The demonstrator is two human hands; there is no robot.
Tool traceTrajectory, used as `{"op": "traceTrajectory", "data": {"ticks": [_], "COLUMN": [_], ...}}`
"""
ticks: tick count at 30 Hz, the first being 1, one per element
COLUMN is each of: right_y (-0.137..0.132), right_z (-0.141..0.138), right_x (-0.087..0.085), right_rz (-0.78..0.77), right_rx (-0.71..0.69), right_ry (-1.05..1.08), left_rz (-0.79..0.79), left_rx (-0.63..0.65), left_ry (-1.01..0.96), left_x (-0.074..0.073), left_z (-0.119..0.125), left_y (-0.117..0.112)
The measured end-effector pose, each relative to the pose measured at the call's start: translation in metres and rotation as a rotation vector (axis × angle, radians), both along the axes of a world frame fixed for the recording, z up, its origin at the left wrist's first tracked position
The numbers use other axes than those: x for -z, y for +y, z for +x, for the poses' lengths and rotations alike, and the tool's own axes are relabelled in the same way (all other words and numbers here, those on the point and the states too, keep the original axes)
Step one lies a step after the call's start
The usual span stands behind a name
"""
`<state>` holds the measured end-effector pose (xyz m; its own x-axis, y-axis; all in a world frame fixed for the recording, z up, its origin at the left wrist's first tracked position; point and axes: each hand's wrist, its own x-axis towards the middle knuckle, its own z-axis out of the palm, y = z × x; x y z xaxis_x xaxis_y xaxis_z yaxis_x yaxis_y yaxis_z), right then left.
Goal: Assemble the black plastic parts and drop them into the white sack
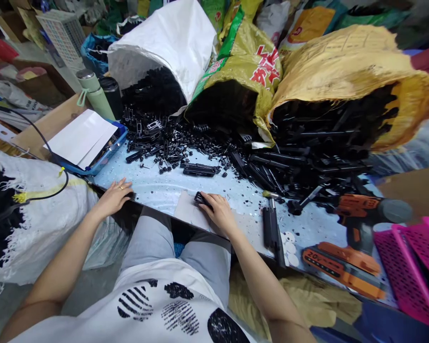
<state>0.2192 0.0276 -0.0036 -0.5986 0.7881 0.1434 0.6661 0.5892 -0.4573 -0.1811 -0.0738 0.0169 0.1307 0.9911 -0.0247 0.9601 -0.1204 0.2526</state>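
Observation:
My right hand [218, 212] has its thumb and fingers closed round a small black ribbed plastic part [201, 199], which rests on a piece of cardboard [186, 209] at the table's near edge. Further left, my left hand [113, 199] lies at the same edge with fingers stretched out and a ring on one. A small dark thing shows beside its fingertips; its kind is unclear. Beyond my hands lie a black slotted plastic piece [199, 169] and a heap of small black pins or knobs [171, 147].
Three sacks, white [168, 38], green-gold [250, 66] and yellow [336, 62], spill black parts onto the table. A cordless drill [357, 238], a hammer [270, 219] and a pink basket [400, 271] stand right. A blue tray [119, 138] and green flask [96, 93] are left.

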Motion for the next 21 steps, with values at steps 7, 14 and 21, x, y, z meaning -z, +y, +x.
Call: {"op": "traceTrajectory", "data": {"ticks": [7,14,21], "right_y": [0.001,-0.008,-0.007], "right_z": [-0.028,-0.043,-0.010], "right_x": [-0.013,-0.023,-0.031], "right_rz": [-0.526,-0.889,-0.453], "right_rx": [0.153,0.227,-0.010], "right_ry": [0.632,1.008,0.663], "left_rz": [0.250,0.171,0.278], "left_rx": [0.030,0.046,0.097], "left_ry": [-0.461,-0.841,-0.758], "left_x": [-0.018,-0.023,-0.019], "left_z": [0.111,0.206,0.214], "left_y": [0.046,0.061,0.049]}}
